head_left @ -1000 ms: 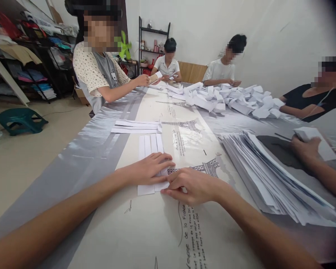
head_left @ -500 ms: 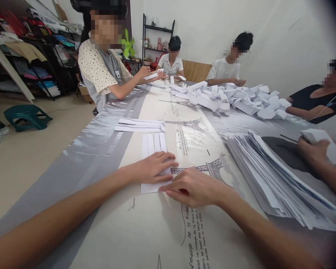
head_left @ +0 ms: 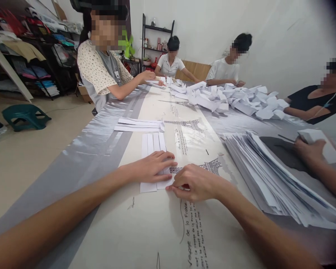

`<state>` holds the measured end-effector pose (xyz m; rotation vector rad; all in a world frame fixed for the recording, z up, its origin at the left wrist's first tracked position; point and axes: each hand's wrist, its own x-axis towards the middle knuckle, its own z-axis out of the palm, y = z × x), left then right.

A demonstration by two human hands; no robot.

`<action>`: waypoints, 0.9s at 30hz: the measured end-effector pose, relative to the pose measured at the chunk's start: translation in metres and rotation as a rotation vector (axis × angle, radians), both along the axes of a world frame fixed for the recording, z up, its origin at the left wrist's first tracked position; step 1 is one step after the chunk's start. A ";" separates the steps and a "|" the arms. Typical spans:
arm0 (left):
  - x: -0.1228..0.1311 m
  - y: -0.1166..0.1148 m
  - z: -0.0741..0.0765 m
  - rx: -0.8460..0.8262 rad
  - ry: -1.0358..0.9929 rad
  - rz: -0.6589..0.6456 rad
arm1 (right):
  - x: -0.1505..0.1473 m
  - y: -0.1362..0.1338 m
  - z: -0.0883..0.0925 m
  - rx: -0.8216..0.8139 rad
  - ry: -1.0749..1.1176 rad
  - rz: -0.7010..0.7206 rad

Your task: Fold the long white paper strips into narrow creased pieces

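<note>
Several white paper strips (head_left: 148, 149) lie side by side lengthwise on the printed tablecloth (head_left: 114, 224) in front of me. My left hand (head_left: 154, 166) rests flat across them, fingers stretched out and spread. At their lower right corner my right hand (head_left: 194, 183) is closed, thumb and index finger pinched at the end of the rightmost paper strip (head_left: 164, 184). Just beyond, another group of paper strips (head_left: 140, 124) lies crosswise.
To the right is a fanned stack of paper sheets (head_left: 277, 179), and behind it a co-worker's hand (head_left: 310, 149) holds a white paper block (head_left: 319, 140). A heap of folded white paper (head_left: 226, 97) covers the far table. Several people sit around it. A green stool (head_left: 25, 116) stands at left.
My right hand has slid slightly to the right along the strips' lower ends. The left hand stays put. The co-worker at the left has lowered the white paper in their hands.
</note>
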<state>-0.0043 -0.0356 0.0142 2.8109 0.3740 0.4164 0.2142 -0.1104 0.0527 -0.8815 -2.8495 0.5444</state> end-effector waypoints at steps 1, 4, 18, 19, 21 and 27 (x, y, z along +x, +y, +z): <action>0.000 0.000 0.000 0.001 -0.002 0.002 | 0.003 0.002 -0.001 -0.003 0.000 -0.001; -0.001 -0.001 0.000 0.005 -0.020 0.006 | 0.008 0.004 0.000 -0.007 0.001 -0.013; -0.006 -0.001 0.001 -0.056 0.009 0.023 | 0.009 0.003 0.001 -0.030 -0.010 -0.039; -0.007 0.000 0.001 -0.073 0.012 0.016 | 0.009 0.004 0.001 -0.029 -0.008 -0.042; -0.008 0.001 0.000 -0.093 0.007 0.000 | 0.009 0.004 -0.001 -0.033 0.002 -0.051; -0.008 0.002 0.003 -0.090 -0.012 -0.040 | 0.005 0.007 -0.007 -0.042 0.097 -0.033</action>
